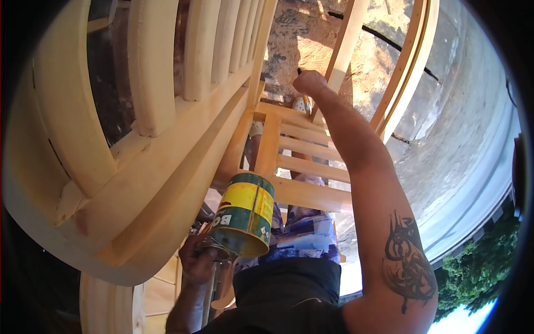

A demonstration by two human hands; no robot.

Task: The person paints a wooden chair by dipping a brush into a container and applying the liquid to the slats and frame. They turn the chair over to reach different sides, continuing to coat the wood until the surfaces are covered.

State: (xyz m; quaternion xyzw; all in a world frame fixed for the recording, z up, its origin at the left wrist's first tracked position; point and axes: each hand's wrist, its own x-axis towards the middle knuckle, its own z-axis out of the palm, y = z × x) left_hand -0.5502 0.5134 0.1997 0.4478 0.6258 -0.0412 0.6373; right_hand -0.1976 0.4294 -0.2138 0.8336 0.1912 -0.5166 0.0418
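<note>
A green and yellow tin (243, 209) stands out at the lower middle, its mouth tilted toward me. My left hand (197, 257) is closed beside the tin's lower left, around something I cannot make out. Farther off, my right hand (310, 83) grips a brush (307, 104), with its dark handle end above the fist and its bristles pointing down. The bristles are close to a pale wooden frame (286, 114) with several slats, and I cannot tell if they touch it.
Tall wooden slats (150, 67) on a thick rail fill the left side. Long wooden bars (409, 67) rise at the upper right over a stained concrete floor (384, 50). My legs are below the slatted frame. Green foliage (478, 273) shows at the lower right.
</note>
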